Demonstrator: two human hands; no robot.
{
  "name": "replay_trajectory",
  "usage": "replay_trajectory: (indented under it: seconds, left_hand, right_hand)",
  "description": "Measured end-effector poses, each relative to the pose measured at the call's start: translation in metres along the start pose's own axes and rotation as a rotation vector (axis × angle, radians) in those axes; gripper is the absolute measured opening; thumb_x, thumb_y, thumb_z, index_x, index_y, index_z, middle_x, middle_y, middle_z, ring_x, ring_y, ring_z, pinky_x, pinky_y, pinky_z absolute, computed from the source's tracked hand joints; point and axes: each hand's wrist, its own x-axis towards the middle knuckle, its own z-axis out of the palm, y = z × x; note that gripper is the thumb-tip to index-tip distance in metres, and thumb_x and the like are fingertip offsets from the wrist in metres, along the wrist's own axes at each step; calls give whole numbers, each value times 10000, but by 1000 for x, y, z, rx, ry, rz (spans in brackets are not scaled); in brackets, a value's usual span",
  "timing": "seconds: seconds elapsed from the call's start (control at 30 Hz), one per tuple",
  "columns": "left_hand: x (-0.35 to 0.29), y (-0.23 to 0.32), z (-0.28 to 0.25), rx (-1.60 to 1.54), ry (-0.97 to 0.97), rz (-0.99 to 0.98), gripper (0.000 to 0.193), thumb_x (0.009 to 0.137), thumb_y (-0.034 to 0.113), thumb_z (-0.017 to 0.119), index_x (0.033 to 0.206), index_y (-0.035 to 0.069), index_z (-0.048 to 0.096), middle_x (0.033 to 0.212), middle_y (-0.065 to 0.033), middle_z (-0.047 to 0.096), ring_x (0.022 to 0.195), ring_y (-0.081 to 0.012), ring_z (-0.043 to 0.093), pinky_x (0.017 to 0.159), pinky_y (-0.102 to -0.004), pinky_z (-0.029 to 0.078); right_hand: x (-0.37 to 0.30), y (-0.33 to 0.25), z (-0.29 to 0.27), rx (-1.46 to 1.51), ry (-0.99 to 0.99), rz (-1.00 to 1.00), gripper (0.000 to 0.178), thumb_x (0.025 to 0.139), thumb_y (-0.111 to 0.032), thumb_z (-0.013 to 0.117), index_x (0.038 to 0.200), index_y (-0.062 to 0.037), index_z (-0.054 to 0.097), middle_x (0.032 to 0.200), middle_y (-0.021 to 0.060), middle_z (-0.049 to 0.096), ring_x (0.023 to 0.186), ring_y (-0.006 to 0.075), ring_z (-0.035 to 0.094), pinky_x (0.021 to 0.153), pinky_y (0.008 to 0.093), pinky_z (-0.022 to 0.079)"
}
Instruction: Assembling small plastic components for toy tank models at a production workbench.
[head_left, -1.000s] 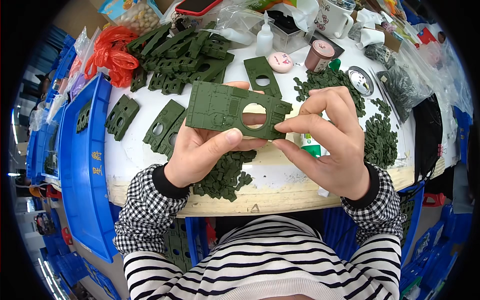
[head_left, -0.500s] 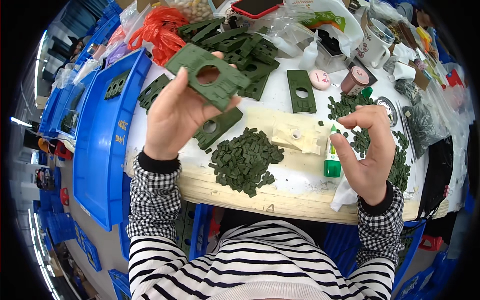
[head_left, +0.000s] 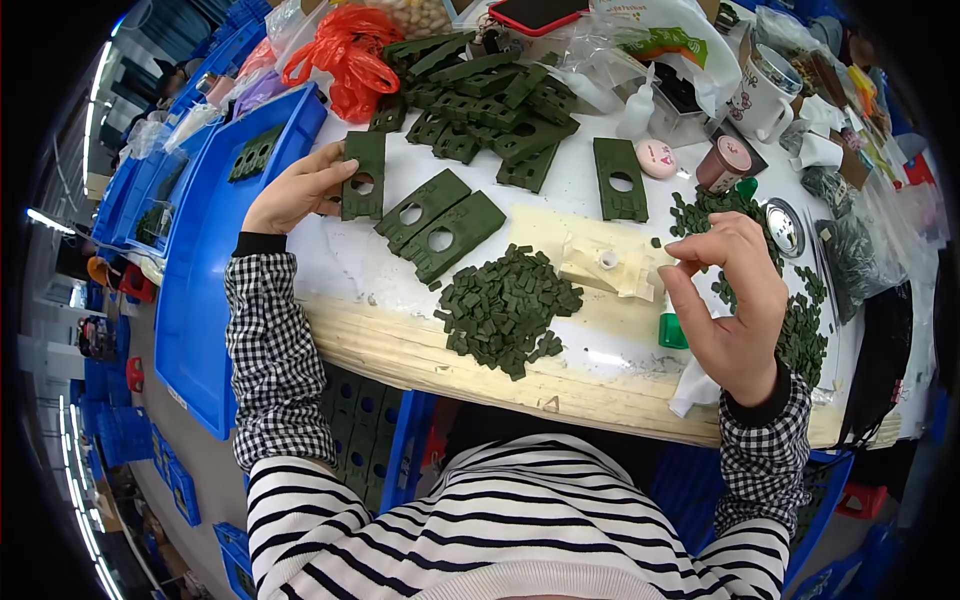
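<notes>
My left hand (head_left: 305, 187) has its fingers closed on the left edge of a dark green plastic plate (head_left: 362, 200) with a round hole, low over the table. Two similar plates (head_left: 423, 205) lie side by side to its right. My right hand (head_left: 735, 300) hovers with curled fingers, thumb and index finger slightly apart, nothing visible between them. Behind its thumb a small bottle with a green end (head_left: 673, 331) is mostly hidden. Left of these fingertips stands a pale, tape-covered block (head_left: 606, 268) with a white ring. A heap of small green chips (head_left: 508, 310) lies nearer me.
A long blue tray (head_left: 200, 310) flanks the table on the left, with green parts inside. More green plates (head_left: 490, 105) pile up at the back, and another plate (head_left: 620, 180) lies alone. Loose chips (head_left: 795, 335), a pink tin (head_left: 724, 163) and a mug (head_left: 765, 95) crowd the right.
My left hand has come down and left from above the table; I cannot tell whether it holds the same plate. My right thumb and index finger have drawn closer together.
</notes>
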Motion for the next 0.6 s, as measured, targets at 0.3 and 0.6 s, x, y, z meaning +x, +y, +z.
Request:
replay_trajectory:
  seconds: [0.3, 0.6]
  left_hand:
    - [23, 4, -7, 236, -118, -51, 519, 979, 321, 601, 1415, 75, 462, 1070, 4, 663, 873, -58, 610, 666, -218, 487]
    - [26, 7, 19, 270, -77, 33, 341, 941, 246, 669, 1210, 60, 570, 872, 29, 644, 827, -32, 600, 595, -196, 429]
  right_hand:
    - [-1, -1, 1, -20, -39, 2, 136, 772, -12, 741, 875, -50, 660, 674, 20, 585, 632, 186, 556, 825, 395, 465]
    - [-1, 2, 2, -31, -61, 12, 144, 775, -14, 744, 886, -58, 664, 672, 13, 582, 631, 177, 556, 840, 400, 468]
